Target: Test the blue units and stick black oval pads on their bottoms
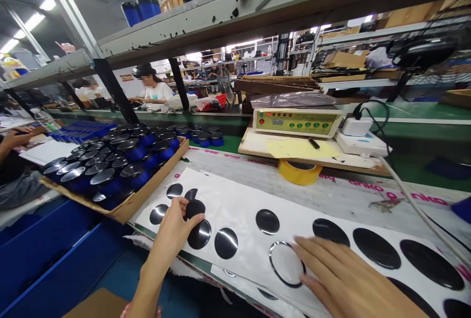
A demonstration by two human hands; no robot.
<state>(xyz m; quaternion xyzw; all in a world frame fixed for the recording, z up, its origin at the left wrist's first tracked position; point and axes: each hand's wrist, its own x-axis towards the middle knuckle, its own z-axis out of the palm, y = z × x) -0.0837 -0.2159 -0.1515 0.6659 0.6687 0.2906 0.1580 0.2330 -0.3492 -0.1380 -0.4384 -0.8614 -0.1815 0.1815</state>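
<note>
A white backing sheet [246, 215] lies across the bench, bearing glossy black round stickers [225, 243] in rows. My left hand [178, 222] pinches one black round sticker [195, 208] at its edge, just above the sheet's left part and partly covering other stickers. On the right, my right hand [338, 274] reaches over the sheet with fingers stretched and slightly blurred. Its fingertips and thumb are at the right edge of a thin black ring [271, 259] that has a pale centre; whether they touch it is unclear.
A cardboard tray [154, 180] of blue jars with black lids [134, 150] stands at left. Behind the sheet are a roll of yellow tape [299, 172], a control box [298, 122] and a white cable [415, 200]. A shelf beam [228, 18] crosses overhead. Other people sit farther back.
</note>
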